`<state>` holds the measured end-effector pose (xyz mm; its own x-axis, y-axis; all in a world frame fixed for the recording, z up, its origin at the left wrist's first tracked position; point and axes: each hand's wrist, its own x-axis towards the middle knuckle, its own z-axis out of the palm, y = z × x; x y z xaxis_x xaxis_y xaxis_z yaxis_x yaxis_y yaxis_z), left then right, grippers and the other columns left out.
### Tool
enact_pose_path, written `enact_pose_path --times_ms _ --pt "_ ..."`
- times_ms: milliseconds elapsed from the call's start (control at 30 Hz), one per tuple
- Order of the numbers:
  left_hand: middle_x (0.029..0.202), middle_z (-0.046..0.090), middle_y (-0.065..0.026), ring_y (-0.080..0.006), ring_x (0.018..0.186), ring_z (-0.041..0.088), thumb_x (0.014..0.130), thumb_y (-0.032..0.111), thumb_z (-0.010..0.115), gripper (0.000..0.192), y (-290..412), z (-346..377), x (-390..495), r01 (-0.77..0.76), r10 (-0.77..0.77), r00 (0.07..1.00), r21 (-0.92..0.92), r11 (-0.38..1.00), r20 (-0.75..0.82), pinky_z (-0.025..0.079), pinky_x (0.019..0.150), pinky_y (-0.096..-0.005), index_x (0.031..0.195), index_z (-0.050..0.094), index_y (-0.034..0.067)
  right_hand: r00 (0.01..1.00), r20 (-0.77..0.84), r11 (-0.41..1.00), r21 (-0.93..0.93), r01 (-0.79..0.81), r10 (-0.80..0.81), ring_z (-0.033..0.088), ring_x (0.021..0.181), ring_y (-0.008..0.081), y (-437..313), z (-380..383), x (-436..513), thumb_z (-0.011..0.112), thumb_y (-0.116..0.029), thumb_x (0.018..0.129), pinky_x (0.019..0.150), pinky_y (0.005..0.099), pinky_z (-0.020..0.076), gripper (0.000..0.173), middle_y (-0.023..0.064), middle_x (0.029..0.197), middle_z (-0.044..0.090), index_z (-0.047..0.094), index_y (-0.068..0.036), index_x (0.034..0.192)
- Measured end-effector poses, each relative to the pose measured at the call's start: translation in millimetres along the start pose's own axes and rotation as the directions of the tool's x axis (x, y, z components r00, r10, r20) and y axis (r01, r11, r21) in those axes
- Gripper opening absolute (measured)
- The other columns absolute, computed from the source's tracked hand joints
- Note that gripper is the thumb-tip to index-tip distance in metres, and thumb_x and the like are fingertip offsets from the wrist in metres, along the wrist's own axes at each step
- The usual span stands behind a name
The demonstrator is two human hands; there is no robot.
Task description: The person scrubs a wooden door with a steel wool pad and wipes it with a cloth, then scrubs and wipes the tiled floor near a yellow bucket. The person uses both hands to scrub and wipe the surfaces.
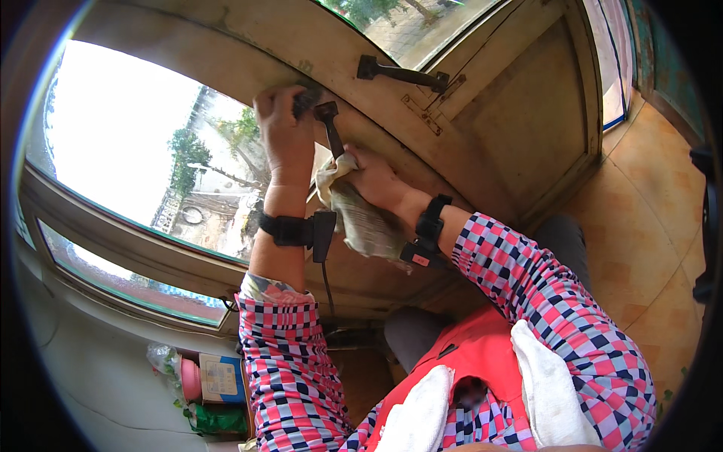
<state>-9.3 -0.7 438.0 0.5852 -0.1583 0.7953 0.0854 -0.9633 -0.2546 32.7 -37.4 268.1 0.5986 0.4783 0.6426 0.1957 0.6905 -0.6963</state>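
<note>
My left hand [281,127] grips a dark scrubbing pad [306,101], probably steel wool, pressed to the painted wooden door frame [248,62] beside the glass. Just right of it is a dark door handle [331,127], set upright on the same door leaf. My right hand [377,179] is at the handle's lower end, closed on a damp-looking, greyish cloth [364,223]. The cloth's top bunches around the handle's foot and the rest hangs down, a little blurred. Both wrists wear black straps with small devices.
A second door leaf [519,107] with its own dark handle [402,74] stands to the right. Glass panes [220,164] show a yard outside. At lower left are a pink container [191,379], a cardboard box [220,377] and a green bag [217,419]. Floor tiles [638,226] lie at right.
</note>
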Motion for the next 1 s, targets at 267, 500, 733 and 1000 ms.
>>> enact_pose_path --times_ms 267,500,733,1000 --pt "0.120 0.055 -0.0142 -0.0368 0.113 0.052 0.078 0.000 0.069 0.038 23.6 13.3 -8.4 -0.003 0.001 0.984 -0.014 1.000 -0.176 0.045 0.096 -0.0443 0.115 0.064 0.008 0.976 -0.123 0.957 -0.252 0.144 -0.180 0.062 0.096 0.0420 -6.7 -2.9 -5.8 0.064 -0.004 0.081 0.083 0.0411 0.0477 0.029 0.0237 0.101 0.064 0.057 0.002 0.108" --pt "0.113 0.056 -0.0119 -0.0341 0.107 0.052 0.073 0.000 0.067 0.039 36.2 18.0 -8.4 -0.142 0.165 0.984 0.275 0.951 -0.064 0.045 0.095 -0.0432 0.111 0.067 0.005 0.977 -0.125 0.973 -0.173 0.151 -0.174 0.060 0.105 0.0416 -9.5 1.2 -7.4 0.062 -0.004 0.082 0.090 0.0396 0.0468 0.033 0.0253 0.108 0.062 0.056 0.002 0.114" --pt "0.105 0.057 -0.0076 -0.0290 0.099 0.052 0.069 0.005 0.062 0.021 65.0 29.2 -38.4 -0.248 0.205 0.965 0.302 0.920 0.165 0.049 0.087 -0.0387 0.089 0.066 0.003 0.997 -0.073 0.937 0.349 0.030 -0.005 0.058 0.115 0.0205 -10.5 9.1 -12.8 0.063 -0.012 0.095 0.097 0.0323 0.0463 0.031 0.0103 0.121 0.062 0.058 -0.006 0.125" --pt "0.111 0.057 -0.0125 -0.0324 0.108 0.053 0.076 0.004 0.061 0.026 60.3 12.0 -38.3 -0.276 0.247 0.956 0.195 0.941 0.162 0.049 0.091 -0.0424 0.101 0.067 0.005 0.967 -0.125 0.966 -0.158 0.203 -0.224 0.060 0.106 0.0224 -17.8 2.9 -17.1 0.062 -0.011 0.093 0.092 0.0340 0.0469 0.029 0.0121 0.113 0.064 0.057 -0.005 0.121"
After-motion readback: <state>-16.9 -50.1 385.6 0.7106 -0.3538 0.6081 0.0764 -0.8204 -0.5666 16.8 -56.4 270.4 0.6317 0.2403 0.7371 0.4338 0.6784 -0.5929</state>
